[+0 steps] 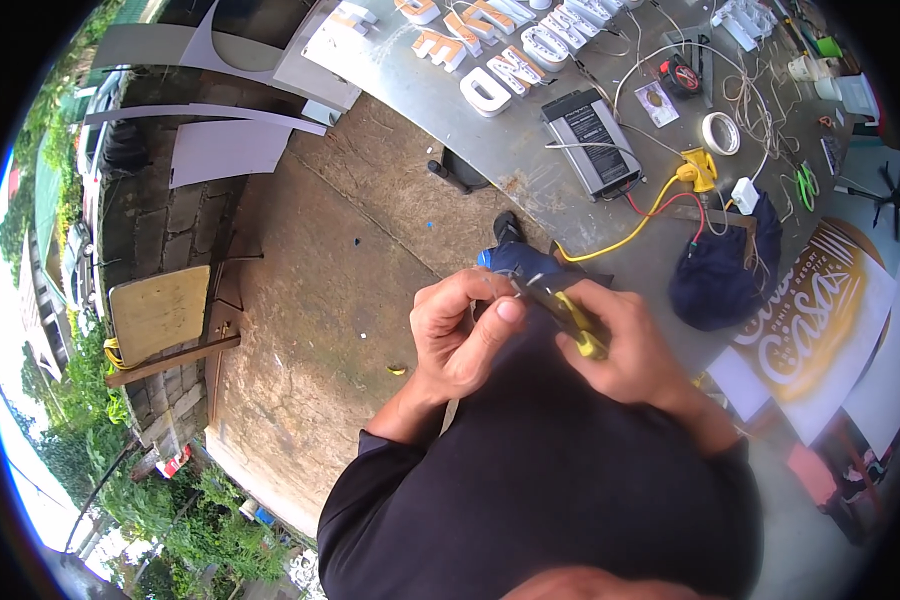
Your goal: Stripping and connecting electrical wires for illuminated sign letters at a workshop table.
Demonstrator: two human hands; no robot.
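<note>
Both forearms came in from the lower edge, elbows bent and dark sleeves pushed back, so that the two hands met in front of the chest, close together beside the edge of the desk (520, 145). The left hand (455, 335) was turned inward with its fingers curled and its thumb stretched toward the index fingertip, pinching one small thin piece (508, 273), too blurred to identify. The right hand (620, 340) was closed around one yellow-handled tool (592, 346), its dark nose pointing to the left hand's fingertips; whether it touched the piece could not be told. Tool and piece were both held in the air between the hands.

On the desk lay one grey power unit (590, 145), one yellow connector (698, 172), one white plug (745, 196), one roll of white tape (706, 135), one red and black round object (680, 77) and one pair of green-handled scissors (806, 187). One dark blue cloth (705, 285) was bunched near the right hand. White letter-shaped pieces (518, 70) stood at the far end, too crowded to count surely.
</note>
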